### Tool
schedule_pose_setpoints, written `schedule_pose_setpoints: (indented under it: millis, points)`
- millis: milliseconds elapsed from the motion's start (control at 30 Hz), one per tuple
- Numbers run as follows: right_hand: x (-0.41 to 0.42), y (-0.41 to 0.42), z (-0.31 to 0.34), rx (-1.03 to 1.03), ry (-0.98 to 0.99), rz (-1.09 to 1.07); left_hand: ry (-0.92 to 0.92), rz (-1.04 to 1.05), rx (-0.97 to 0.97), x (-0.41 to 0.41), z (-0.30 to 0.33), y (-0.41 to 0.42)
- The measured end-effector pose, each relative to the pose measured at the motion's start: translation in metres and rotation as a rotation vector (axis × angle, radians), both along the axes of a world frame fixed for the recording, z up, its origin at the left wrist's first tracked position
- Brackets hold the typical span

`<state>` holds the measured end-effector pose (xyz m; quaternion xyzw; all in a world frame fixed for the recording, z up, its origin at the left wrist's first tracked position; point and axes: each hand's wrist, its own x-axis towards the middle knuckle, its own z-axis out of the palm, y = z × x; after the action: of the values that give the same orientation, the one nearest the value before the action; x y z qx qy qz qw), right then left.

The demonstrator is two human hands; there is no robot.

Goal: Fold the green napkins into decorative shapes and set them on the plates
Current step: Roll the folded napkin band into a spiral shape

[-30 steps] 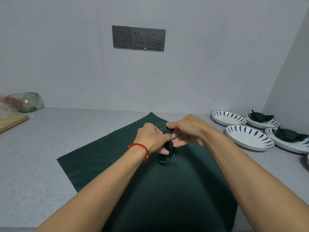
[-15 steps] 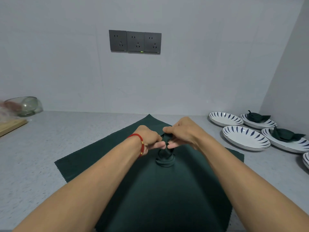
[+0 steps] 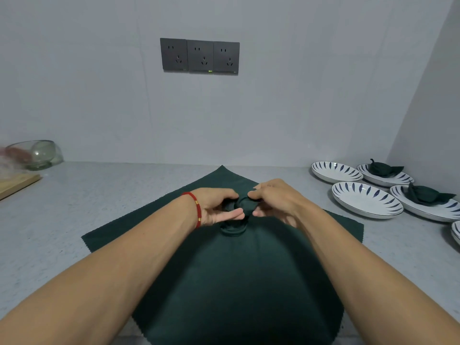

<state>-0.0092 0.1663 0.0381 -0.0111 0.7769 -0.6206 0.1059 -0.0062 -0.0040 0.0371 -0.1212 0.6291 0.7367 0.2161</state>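
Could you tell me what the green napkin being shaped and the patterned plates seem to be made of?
Green napkin: soft matte woven cloth, judging by its zigzag-cut edges and drape. Plates: probably glazed ceramic, glossy white with dark blue leaf strokes.

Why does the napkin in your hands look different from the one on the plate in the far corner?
The napkin being rolled stands as a tight roll on the spread cloth, gripped by the left hand and right hand. The folded napkin on the far plate is finished, flatter, with pointed ends, and untouched. Both are dark green.
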Motion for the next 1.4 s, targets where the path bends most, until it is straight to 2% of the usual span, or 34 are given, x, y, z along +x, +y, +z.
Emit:
schedule_pose_setpoints:
  millis: [167,300,333,433,500,700,767,800,900,1033,1100,1167,1267,1333,1400]
  points:
    - [-0.001,-0.020,0.005,0.207,-0.004,-0.163,0.247,0.085,-0.270,-0.006,-0.014,0.014]
    - [-0.014,-0.039,-0.014,0.473,0.160,-0.339,0.299,0.125,-0.401,-0.009,-0.021,0.019]
    - [-0.017,-0.042,-0.021,0.482,0.180,-0.377,0.292,0.165,-0.388,-0.010,-0.021,0.019]
    - [-0.017,-0.039,-0.036,0.409,0.206,-0.472,0.155,0.330,-0.150,-0.015,-0.018,0.012]
    - [-0.016,-0.029,-0.044,0.345,0.199,-0.527,0.067,0.364,-0.038,-0.018,-0.020,-0.001]
    - [-0.010,-0.020,-0.064,0.293,0.135,-0.607,0.025,0.440,-0.010,-0.016,-0.057,-0.011]
    - [-0.005,-0.021,-0.077,0.381,0.122,-0.604,0.105,0.409,-0.165,-0.006,-0.070,-0.013]
    - [-0.002,-0.022,-0.081,0.461,0.134,-0.592,0.189,0.346,-0.337,-0.001,-0.075,-0.014]
    - [0.003,-0.032,-0.087,0.829,0.242,-0.492,0.386,0.175,-0.735,0.010,-0.080,-0.016]
    - [0.009,-0.041,-0.090,0.985,0.330,-0.480,0.549,0.212,-0.992,0.011,-0.089,-0.012]
    - [0.011,-0.041,-0.093,0.974,0.443,-0.518,0.566,0.241,-0.995,0.008,-0.093,-0.010]
    - [0.011,-0.039,-0.094,0.928,0.645,-0.544,0.570,0.246,-1.017,0.007,-0.093,-0.008]
    - [0.014,-0.033,-0.092,0.829,0.896,-0.305,0.514,0.198,-1.094,0.007,-0.088,-0.005]
    - [0.022,-0.027,-0.090,0.651,0.908,-0.116,0.484,0.195,-1.008,0.009,-0.083,-0.006]
    - [0.032,-0.020,-0.087,0.441,0.787,-0.003,0.452,0.208,-0.898,0.012,-0.080,-0.007]
